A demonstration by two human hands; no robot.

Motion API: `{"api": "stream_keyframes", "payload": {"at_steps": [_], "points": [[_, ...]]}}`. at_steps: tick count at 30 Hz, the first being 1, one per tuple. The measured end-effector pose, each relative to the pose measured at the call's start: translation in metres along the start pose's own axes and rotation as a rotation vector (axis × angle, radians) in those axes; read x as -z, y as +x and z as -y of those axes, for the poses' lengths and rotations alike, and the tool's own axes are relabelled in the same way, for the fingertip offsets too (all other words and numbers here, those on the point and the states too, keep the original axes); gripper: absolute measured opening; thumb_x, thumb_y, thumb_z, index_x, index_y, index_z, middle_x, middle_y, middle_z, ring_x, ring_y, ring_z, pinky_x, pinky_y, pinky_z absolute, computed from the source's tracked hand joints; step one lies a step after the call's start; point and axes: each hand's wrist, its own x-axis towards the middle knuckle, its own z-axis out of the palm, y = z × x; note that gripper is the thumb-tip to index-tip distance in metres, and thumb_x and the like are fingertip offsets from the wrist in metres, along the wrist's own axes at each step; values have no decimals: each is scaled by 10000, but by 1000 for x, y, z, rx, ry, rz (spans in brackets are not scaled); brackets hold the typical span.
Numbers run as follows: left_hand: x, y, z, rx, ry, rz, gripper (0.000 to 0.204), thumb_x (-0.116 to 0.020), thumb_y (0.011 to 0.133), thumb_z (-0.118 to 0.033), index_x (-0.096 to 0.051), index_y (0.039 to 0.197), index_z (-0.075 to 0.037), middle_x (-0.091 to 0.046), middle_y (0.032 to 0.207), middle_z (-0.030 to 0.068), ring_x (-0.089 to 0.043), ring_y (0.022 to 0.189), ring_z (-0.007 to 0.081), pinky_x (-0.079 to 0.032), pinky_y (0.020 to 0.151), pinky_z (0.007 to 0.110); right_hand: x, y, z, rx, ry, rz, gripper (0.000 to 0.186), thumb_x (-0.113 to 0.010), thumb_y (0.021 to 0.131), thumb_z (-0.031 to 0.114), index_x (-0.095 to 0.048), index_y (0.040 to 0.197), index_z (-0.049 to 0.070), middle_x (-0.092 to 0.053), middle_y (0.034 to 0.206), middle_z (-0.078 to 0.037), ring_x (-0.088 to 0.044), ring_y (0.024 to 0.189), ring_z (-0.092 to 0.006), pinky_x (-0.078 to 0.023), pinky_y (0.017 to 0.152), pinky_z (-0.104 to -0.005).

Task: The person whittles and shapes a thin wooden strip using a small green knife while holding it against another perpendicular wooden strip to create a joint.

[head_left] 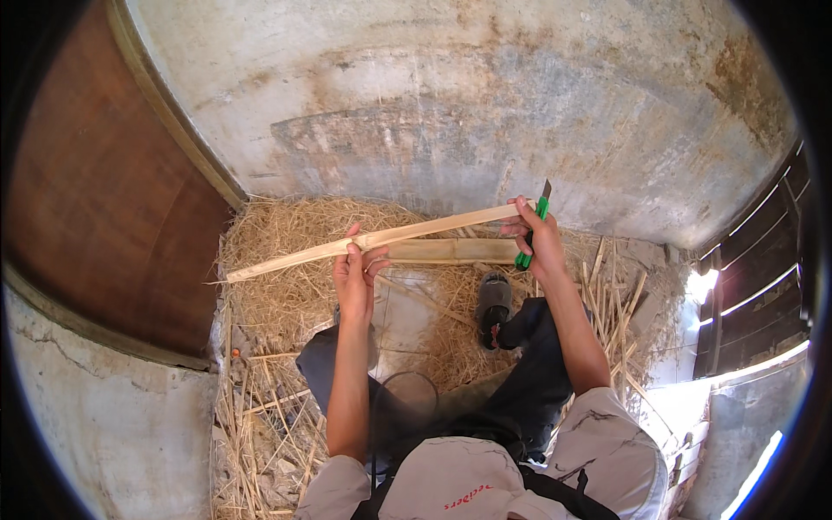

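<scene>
A long pale bamboo strip [425, 229] is held up in front of me, its right end higher than its left. My left hand [355, 269] pinches it near a node, left of its middle, with the thumb on top. My right hand [539, 238] grips a green utility knife [542, 208], its dark blade out and pointing up and away. Fingers of that same hand also touch the strip's right end. Beneath the strip, between my hands, a wider split bamboo piece [459, 251] is visible, its right end partly hidden by my right hand.
Thin bamboo shavings [295, 227] heap against the stained wall [416, 130] ahead. Loose bamboo sticks [611, 295] lie at right, with more scraps [269, 425] at lower left. A brown panel [121, 191] stands left; dark slats [754, 269] stand right. My sandalled foot [494, 303] rests among shavings.
</scene>
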Motion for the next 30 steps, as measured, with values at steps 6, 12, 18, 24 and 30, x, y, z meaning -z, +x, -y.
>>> {"api": "stream_keyframes", "payload": {"at_steps": [6, 12, 18, 24, 30], "points": [[5, -1, 2, 92, -53, -47, 466, -548, 1159, -320, -535, 1543, -54, -679, 1400, 133, -778, 1079, 237, -680, 791, 328, 3, -3, -3, 69, 36, 70, 459, -705, 1075, 377, -645, 1306, -14, -753, 1020, -125, -773, 830, -133, -348, 441, -205], [1, -8, -2, 241, -336, 36, 462, -603, 1130, -257, -523, 1536, -51, -674, 1401, 149, -760, 1141, 267, -680, 809, 337, 5, -1, -3, 113, 58, 27, 454, -721, 1066, 322, -635, 1339, -31, -755, 1127, -152, -794, 971, -183, -343, 449, -207], [2, -10, -3, 243, -229, 40, 428, -627, 1085, -145, -540, 1492, -44, -663, 1419, 202, -739, 1207, 304, -681, 901, 378, -2, -6, 5, 106, 48, 37, 405, -681, 1082, 267, -622, 1357, -25, -739, 1207, -167, -784, 1108, -216, -357, 465, -209], [2, -9, -2, 236, -219, 22, 434, -608, 1064, -100, -525, 1486, -45, -616, 1495, 241, -700, 1288, 325, -670, 954, 384, -1, -6, 5, 97, 57, 58, 392, -659, 1091, 253, -602, 1385, 0, -741, 1293, -211, -772, 1153, -217, -360, 470, -199], [-3, -12, -6, 251, -212, -18, 468, -597, 1065, -131, -498, 1512, -33, -617, 1495, 240, -704, 1274, 331, -656, 973, 379, -7, -9, 5, 97, 40, 31, 383, -659, 1099, 271, -599, 1377, 13, -747, 1285, -201, -772, 1144, -205, -358, 465, -196]]}}
